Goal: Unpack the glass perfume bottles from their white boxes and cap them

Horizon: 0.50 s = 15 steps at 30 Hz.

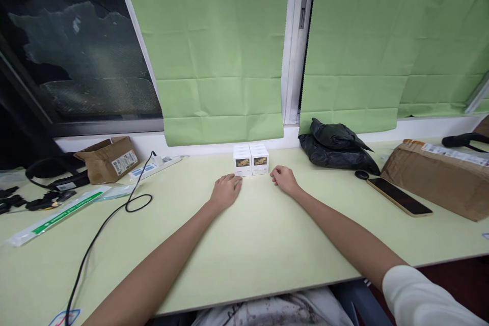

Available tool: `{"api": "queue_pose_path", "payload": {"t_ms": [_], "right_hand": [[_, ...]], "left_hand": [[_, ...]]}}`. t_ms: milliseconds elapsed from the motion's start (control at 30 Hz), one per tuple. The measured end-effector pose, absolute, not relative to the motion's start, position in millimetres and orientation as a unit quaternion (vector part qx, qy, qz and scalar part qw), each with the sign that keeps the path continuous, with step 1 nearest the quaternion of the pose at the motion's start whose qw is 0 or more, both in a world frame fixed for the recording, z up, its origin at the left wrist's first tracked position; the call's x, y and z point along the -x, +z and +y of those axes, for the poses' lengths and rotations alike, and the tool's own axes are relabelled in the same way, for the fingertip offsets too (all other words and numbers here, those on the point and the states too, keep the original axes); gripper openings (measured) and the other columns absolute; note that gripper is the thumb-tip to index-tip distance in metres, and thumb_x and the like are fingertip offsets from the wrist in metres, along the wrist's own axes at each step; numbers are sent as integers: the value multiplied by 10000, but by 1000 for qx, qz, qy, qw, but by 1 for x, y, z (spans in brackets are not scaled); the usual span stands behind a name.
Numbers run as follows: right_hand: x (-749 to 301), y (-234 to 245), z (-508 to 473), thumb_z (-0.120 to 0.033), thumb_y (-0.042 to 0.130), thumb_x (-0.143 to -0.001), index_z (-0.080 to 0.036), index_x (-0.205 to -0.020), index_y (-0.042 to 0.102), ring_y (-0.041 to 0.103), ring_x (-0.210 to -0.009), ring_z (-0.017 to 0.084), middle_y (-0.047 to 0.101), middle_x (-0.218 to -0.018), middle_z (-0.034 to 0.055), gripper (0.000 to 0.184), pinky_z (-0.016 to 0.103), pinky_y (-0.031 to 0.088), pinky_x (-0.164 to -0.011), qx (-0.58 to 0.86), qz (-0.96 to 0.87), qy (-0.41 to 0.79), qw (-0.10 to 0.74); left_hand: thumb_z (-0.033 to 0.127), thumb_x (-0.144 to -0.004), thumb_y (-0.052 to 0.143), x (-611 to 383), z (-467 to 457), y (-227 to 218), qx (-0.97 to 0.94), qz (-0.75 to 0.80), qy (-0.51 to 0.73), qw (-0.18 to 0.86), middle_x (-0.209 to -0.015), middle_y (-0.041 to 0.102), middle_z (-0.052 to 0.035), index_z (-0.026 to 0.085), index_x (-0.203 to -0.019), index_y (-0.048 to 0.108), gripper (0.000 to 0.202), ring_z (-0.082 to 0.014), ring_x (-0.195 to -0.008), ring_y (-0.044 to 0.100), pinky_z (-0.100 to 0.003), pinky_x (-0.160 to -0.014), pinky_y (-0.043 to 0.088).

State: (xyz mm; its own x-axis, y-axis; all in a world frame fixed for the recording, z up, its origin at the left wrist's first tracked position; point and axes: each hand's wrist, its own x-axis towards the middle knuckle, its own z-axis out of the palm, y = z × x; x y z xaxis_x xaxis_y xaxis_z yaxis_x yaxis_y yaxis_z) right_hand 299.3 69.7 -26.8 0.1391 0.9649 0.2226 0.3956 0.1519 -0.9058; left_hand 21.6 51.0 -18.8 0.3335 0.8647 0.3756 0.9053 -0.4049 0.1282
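Note:
Small white boxes (260, 164) stand together in two columns several boxes deep at the far side of the table. The front two carry a dark and gold picture. My left hand (226, 191) rests on the table just in front of the left column, palm down, its fingers stretched forward near the box's lower corner. Beside the right column lies my right hand (284, 179), its fingers curled in and nothing visible in them. A small gap shows between it and the boxes.
On the left are a power strip (164, 164), a black cable (110, 216), an opened brown carton (109, 160) and a long green-and-white packet (64, 216). To the right lie a black plastic bag (336, 150), a phone (399, 197) and a brown package (439, 178). Green blinds hang behind.

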Motion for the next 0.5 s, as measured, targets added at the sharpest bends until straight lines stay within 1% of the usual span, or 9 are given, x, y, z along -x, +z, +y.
{"api": "queue_pose_path", "payload": {"t_ms": [233, 367, 500], "right_hand": [[-301, -29, 72, -184, 571, -874, -172, -737, 670, 672, -597, 102, 757, -868, 51, 170, 164, 506, -468, 578, -587, 300, 481], [-301, -29, 72, -188, 563, -878, -175, -738, 671, 658, -567, 98, 740, -812, 36, 177, 170, 511, -474, 579, -588, 298, 479], [-302, -28, 71, -187, 560, -879, -175, -737, 672, 646, -545, 91, 734, -784, 29, 182, 165, 506, -474, 581, -590, 298, 475]], "left_hand": [[410, -1069, 376, -21, 52, -20, 816, -540, -201, 48, -1430, 641, -77, 294, -1313, 695, 418, -300, -1310, 573, -481, -1098, 451], [409, -1066, 372, -21, 52, -20, 817, -538, -202, 48, -1431, 639, -83, 291, -1314, 698, 426, -312, -1312, 574, -499, -1100, 450], [415, -1069, 368, -21, 52, -21, 816, -539, -202, 51, -1433, 639, -76, 300, -1313, 697, 425, -306, -1326, 568, -491, -1109, 447]]}}
